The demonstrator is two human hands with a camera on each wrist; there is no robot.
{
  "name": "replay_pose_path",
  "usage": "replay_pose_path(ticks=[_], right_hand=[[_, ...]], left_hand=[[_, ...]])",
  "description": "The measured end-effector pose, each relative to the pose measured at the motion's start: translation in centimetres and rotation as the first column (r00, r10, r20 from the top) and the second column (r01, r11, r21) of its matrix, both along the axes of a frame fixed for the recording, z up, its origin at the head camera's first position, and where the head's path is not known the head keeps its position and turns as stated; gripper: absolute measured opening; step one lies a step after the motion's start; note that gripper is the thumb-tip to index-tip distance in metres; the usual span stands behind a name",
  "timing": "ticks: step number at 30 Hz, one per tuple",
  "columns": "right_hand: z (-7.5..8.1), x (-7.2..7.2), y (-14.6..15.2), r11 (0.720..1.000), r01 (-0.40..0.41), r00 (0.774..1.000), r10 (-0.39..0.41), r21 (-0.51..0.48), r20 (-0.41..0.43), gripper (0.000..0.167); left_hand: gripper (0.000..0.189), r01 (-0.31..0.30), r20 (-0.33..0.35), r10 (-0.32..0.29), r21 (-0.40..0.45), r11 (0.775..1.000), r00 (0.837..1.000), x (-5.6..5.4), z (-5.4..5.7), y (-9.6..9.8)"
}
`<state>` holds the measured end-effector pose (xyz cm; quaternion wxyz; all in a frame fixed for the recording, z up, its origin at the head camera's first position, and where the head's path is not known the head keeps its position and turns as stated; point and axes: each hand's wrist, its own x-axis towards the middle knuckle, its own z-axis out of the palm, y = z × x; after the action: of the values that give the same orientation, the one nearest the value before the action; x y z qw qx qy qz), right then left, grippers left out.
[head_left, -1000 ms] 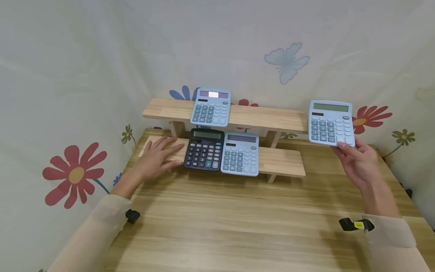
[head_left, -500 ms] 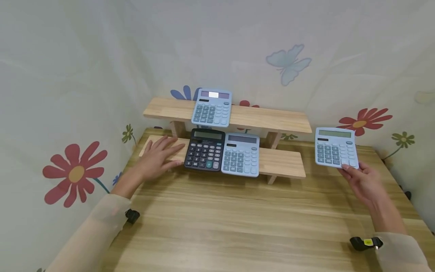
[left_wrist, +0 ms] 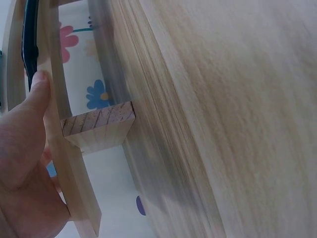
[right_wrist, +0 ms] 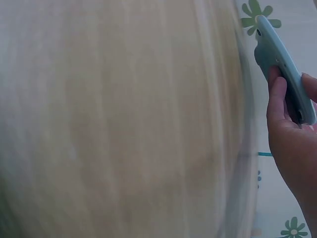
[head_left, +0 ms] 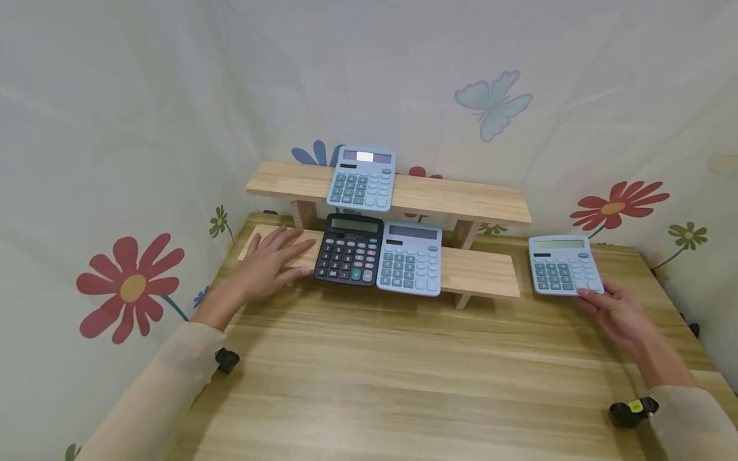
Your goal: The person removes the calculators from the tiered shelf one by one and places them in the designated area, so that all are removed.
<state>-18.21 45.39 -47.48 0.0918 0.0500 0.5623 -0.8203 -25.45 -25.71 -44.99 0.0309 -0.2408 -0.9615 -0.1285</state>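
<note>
One calculator (head_left: 558,267) right of shelf (head_left: 461,197)

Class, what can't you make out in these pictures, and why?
Head: part of the upper calculator's display, under a white patch.
Head: labels on the held calculator's pale keys, too small.
Head: right sleeve, cut off at bottom right.
Right wrist: wood grain of the table, blurred.

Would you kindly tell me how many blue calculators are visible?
3: one calculator on the upper shelf, another calculator on the lower shelf, a third calculator in the right hand.
</note>
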Motion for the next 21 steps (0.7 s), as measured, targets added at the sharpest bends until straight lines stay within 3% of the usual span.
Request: replay_pose_path(ticks=[11, 15, 17, 18, 21], right_hand=[[-1.2, -1.0, -0.1, 0.998, -0.022, 0.998, 0.019, 0.055, 0.052, 0.088], [-1.2, -1.1, 0.1, 0.977, -0.066, 0.997, 0.058, 0.203, 0.047, 0.071], [-1.1, -1.1, 0.3, 0.922, -0.094, 0.995, 0.082, 0.375, 0.049, 0.069], [-1.0, -1.2, 0.4, 0.872, -0.105, 0.995, 0.091, 0.478, 0.052, 0.074], [-0.7, -1.3, 0.7, 0.670, -0.128, 0.992, 0.097, 0.731, 0.084, 0.091]], left_hand=[[0.071, -0.002, 0.007, 0.002, -0.009, 1.000, 1.000, -0.2, 0.0, 0.0], [0.071, -0.004, 0.012, 0.004, -0.015, 1.000, 1.000, -0.1, -0.1, -0.1], [0.071, -0.003, 0.011, 0.003, -0.017, 1.000, 1.000, -0.1, -0.1, -0.1], [0.071, -0.001, 0.008, 0.001, -0.017, 1.000, 1.000, -0.1, -0.1, -0.1], [0.070, 0.004, -0.003, -0.004, -0.018, 1.000, 1.000, 0.0, -0.1, -0.1]])
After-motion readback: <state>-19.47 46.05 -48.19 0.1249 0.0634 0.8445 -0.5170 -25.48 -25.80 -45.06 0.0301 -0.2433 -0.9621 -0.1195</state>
